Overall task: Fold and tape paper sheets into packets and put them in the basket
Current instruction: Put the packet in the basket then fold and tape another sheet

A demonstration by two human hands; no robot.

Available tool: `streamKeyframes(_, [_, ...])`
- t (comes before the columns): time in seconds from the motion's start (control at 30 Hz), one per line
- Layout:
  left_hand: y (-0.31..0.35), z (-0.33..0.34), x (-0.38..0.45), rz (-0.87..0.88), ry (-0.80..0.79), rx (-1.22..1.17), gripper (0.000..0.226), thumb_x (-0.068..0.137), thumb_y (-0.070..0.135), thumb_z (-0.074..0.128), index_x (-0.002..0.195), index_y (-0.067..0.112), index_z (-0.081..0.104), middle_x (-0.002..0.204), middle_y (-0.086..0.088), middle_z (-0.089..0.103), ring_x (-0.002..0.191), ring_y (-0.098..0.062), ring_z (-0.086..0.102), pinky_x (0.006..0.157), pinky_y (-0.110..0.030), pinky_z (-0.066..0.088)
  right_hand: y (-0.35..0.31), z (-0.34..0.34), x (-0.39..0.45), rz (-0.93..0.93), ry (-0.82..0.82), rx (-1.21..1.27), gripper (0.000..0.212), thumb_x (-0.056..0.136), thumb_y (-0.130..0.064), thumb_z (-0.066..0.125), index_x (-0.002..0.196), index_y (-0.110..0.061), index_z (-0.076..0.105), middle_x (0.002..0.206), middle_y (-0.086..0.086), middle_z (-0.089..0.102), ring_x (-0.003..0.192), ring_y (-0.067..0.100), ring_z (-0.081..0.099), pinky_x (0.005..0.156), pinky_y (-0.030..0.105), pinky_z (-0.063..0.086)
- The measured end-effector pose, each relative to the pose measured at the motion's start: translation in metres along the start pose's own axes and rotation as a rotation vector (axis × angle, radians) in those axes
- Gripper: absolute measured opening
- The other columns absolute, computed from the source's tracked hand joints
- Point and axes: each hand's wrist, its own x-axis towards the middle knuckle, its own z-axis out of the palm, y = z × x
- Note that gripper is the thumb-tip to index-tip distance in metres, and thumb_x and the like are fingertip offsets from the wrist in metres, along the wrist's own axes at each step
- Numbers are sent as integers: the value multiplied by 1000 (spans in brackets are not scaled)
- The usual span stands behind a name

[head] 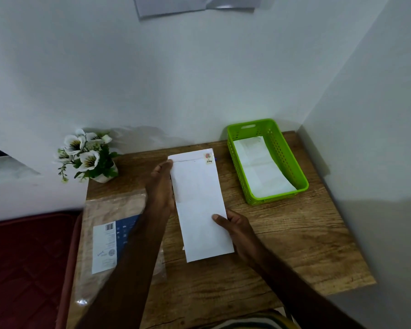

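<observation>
Perhaps "Birthday" on the packet's sticker (208, 158).

We've got a folded white packet (201, 205) held over the wooden tabletop (294, 245), left hand (160, 186) along its side and right hand (235, 225) pinching the near edge. Right of our fingers (217, 217) sits the green basket (292, 160) with packets inside.
</observation>
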Motion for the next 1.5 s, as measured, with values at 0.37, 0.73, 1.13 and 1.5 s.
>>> streamKeyframes(0.37, [-2, -10, 8, -30, 15, 29, 22, 96, 30, 67, 113, 16, 70, 110, -9, 76, 107, -33, 71, 94, -53, 58, -7, 2, -7, -30, -29, -83, 26, 97, -17, 66, 122, -12, 70, 112, 7, 77, 104, 29, 73, 91, 47, 58])
streamKeyframes(0.73, [-1, -17, 2, 8, -131, 150, 21, 104, 33, 55, 115, 20, 68, 105, -1, 79, 97, -18, 75, 76, -34, 59, -114, -25, -34, -623, 493, -657, 16, 100, -18, 60, 88, -17, 71, 69, -3, 68, 64, 7, 62, 58, 29, 43])
streamKeyframes(1.13, [-11, -25, -2, -34, -43, 169, 24, 104, 35, 55, 114, 19, 70, 100, 0, 79, 95, -19, 74, 76, -34, 59, -134, -48, 7, -572, 897, -1668, 26, 79, 6, 63, 105, 6, 68, 109, 25, 69, 89, 41, 70, 57, 41, 53])
streamKeyframes(1.5, [-17, -28, -9, -43, -6, 169, 20, 103, 31, 56, 113, 21, 71, 99, 0, 79, 90, -17, 73, 72, -31, 56, -103, -44, 44, -371, 692, -1717, 34, 97, -9, 50, 128, 1, 60, 142, 19, 55, 126, 33, 56, 76, 46, 57])
